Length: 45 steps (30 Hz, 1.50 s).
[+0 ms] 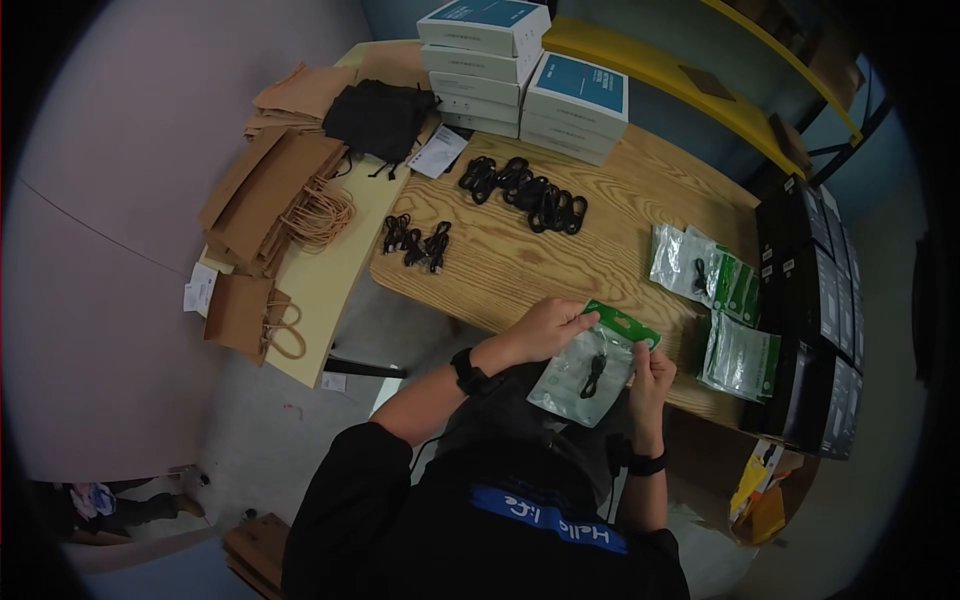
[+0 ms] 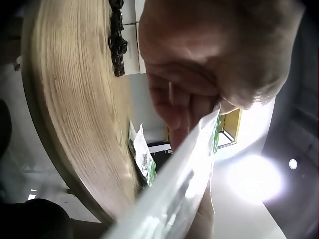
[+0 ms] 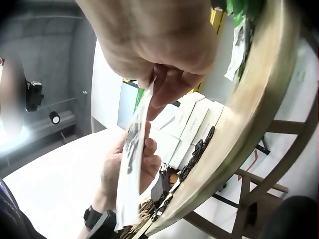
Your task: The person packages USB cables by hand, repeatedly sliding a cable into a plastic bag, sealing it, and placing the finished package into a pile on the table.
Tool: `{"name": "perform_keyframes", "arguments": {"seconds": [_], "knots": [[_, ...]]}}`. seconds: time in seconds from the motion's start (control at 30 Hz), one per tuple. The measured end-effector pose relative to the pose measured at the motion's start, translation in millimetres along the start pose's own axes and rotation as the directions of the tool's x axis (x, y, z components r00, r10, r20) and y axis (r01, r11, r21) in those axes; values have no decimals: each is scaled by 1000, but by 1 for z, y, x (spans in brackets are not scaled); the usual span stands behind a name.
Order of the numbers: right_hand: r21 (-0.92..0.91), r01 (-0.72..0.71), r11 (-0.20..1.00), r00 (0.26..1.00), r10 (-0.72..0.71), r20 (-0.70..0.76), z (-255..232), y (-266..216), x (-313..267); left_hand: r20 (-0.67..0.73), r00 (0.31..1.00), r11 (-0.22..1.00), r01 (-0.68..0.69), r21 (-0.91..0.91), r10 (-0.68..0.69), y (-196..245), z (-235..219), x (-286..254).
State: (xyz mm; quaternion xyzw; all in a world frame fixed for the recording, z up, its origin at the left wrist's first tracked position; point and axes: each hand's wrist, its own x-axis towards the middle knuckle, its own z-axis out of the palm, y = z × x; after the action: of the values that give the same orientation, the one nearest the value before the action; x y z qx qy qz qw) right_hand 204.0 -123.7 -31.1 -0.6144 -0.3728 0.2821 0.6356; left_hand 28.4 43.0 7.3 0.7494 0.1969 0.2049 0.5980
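Both hands held one clear packet above the near edge of the counter.

The left hand (image 1: 545, 328) pinched the green-topped packet (image 1: 588, 366) at its upper left corner, fingers (image 2: 172, 102) curled over the plastic, while the right hand (image 1: 650, 378) pinched its right edge between thumb and fingers (image 3: 167, 87). A coiled black cable (image 1: 594, 374) showed inside the packet. To the right on the counter (image 1: 520, 265) lay more sealed packets (image 1: 742, 356), and beyond them a row of black boxes (image 1: 812, 300). Loose black cables (image 1: 525, 192) lay further off, near stacked white boxes (image 1: 520, 70); brown paper bags (image 1: 285, 200) sat far left.
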Motion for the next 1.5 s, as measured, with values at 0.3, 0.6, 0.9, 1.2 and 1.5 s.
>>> {"name": "perform_keyframes", "arguments": {"seconds": [0.3,0.6,0.9,1.2,1.5], "knots": [[-180,-309,934,873,354,336,14,-2,-15,-149,989,986,38,164,-13,-2,-14,-5],[359,-168,918,954,243,-174,-31,-16,59,-468,844,579,252,775,260,-40,-95,-40],[313,-268,911,926,333,-176,-31,16,56,-660,739,546,500,672,135,-57,-108,-71],[-63,-160,985,986,157,-53,-30,16,1,-487,873,820,296,489,-25,-26,-58,-53],[627,-297,721,777,563,-280,-69,-2,-18,-143,988,876,114,468,-53,-27,-9,-29]]}}
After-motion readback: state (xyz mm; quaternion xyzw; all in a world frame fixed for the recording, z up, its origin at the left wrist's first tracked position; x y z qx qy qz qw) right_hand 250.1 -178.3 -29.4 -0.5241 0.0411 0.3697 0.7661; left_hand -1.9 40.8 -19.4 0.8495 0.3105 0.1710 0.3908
